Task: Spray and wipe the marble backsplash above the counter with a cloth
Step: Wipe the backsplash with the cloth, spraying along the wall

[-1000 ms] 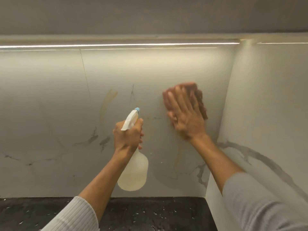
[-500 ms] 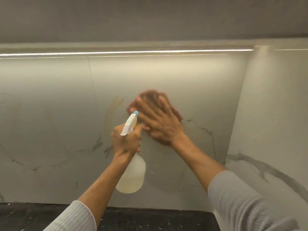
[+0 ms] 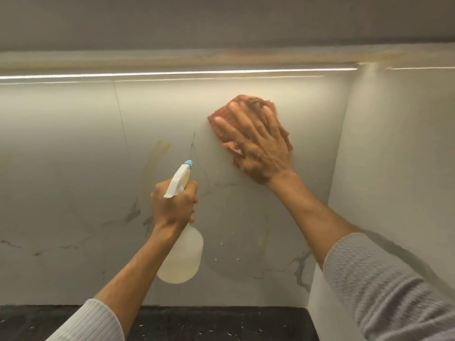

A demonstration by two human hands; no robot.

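Note:
The white marble backsplash (image 3: 73, 168) with grey and tan veins fills the view. My right hand (image 3: 256, 143) lies flat with fingers spread, pressing a reddish-brown cloth (image 3: 221, 114) against the upper right of the backsplash. My left hand (image 3: 172, 205) grips the neck of a translucent spray bottle (image 3: 182, 257) with a white trigger head and blue nozzle, held upright in front of the wall, lower and to the left of the cloth. Small droplets dot the marble beside the bottle.
A lit strip (image 3: 172, 73) runs under the grey upper cabinet (image 3: 221, 20). A marble side wall (image 3: 394, 168) meets the backsplash in a corner on the right. The dark speckled counter (image 3: 209, 323) runs along the bottom.
My right hand slid the cloth left toward the bottle, then back right and up to the upper part of the backsplash. My left hand and the bottle stayed about in place.

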